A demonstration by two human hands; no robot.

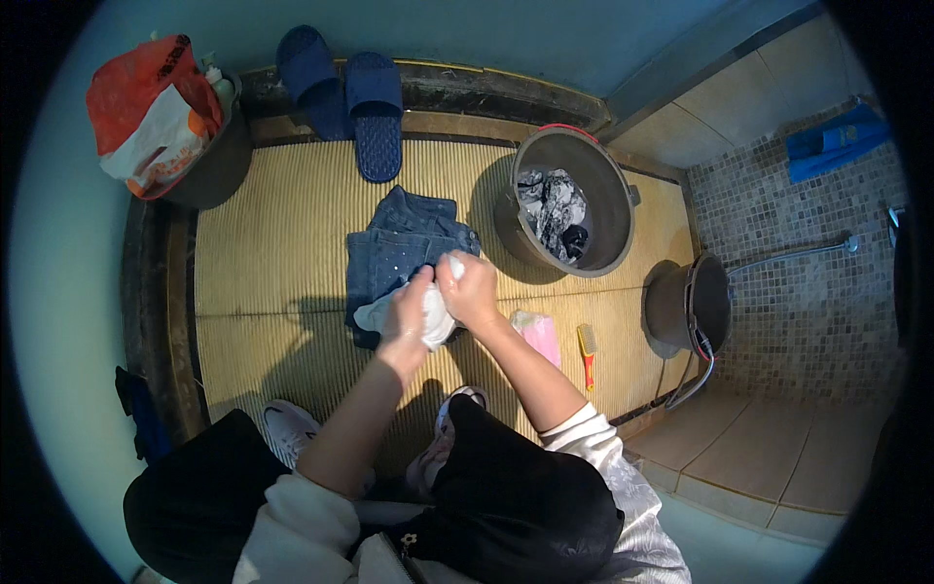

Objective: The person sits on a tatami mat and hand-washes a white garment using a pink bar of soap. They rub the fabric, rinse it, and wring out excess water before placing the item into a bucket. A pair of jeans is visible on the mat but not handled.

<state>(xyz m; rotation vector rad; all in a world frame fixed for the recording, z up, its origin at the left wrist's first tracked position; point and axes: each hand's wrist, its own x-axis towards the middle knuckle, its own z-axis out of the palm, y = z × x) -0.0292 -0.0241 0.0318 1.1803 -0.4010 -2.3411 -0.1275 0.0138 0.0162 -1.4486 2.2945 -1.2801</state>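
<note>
Both of my hands grip a wet white cloth point(438, 320) just above some folded blue denim point(394, 252). My left hand point(408, 314) clasps it on the left side. Close beside it, my right hand point(468, 288) is closed round another part, and a white bit pokes out by the thumb. Some of the cloth hangs to the left over the denim, which lies on the ribbed yellowish floor. What kind of garment the white cloth is, I cannot tell.
A large dark bucket point(624, 237) holds black-and-white clothes. A smaller bucket point(689, 303) has a shower hose in it. Right of my hands lie a pink-and-white packet point(538, 337) and a scrubbing brush point(587, 356). Blue slippers point(376, 117) and a bin with bags point(211, 175) stand at the back left.
</note>
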